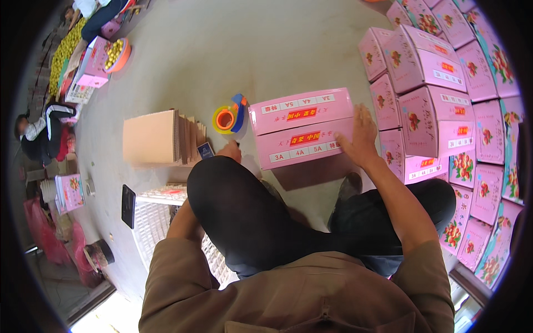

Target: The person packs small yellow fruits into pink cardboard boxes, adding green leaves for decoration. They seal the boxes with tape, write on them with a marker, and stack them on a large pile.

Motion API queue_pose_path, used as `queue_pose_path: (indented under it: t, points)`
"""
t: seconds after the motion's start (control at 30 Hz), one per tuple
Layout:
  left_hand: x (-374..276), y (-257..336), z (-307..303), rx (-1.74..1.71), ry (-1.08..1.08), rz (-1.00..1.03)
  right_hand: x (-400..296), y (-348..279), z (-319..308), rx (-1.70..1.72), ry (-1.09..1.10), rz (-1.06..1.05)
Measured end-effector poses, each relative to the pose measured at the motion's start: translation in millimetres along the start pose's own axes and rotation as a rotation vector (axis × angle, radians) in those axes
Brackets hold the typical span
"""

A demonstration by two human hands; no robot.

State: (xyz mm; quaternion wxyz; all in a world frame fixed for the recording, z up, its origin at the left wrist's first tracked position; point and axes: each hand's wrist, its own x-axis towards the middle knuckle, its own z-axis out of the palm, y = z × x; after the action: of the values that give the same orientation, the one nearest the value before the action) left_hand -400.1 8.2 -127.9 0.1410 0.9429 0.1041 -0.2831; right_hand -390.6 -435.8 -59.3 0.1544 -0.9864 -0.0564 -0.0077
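A closed pink fruit carton [306,143] with printed panels stands on the floor before my feet. My right hand [359,135] lies flat against its right end, thumb over the top edge. Left of the carton, my left hand [231,150] shows only in part past my raised knee. A small dark thing [237,144] is at its fingers; I cannot tell what it is or how it is held. Just beyond that hand sits a tape dispenser [238,113], blue and yellow with an orange core. A small dark blue card box [205,150] is beside the hand.
Folded cardboard pieces [150,137] stand on the left, with a white plastic crate [150,224] and a phone [128,206] nearer me. Stacked pink cartons [420,116] wall the right side. Two people [39,133] are at far left, near an orange basin [122,58] of fruit.
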Motion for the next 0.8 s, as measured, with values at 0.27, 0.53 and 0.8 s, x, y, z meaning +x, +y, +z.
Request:
queue_pose_path:
  t: [0.27, 0.53, 0.8]
  points:
    - [-34, 23, -190, -1.088, -0.087, 0.036, -7, 2, 7, 0.665, -0.262, 0.555]
    - [-155, 180, -244, -0.782, -0.232, 0.41, -36, -27, -13, 0.623, -0.22, 0.54]
    - [-163, 259, -135, -0.896, -0.548, 0.634, -37, -63, -91, 1.807, -0.308, 0.367]
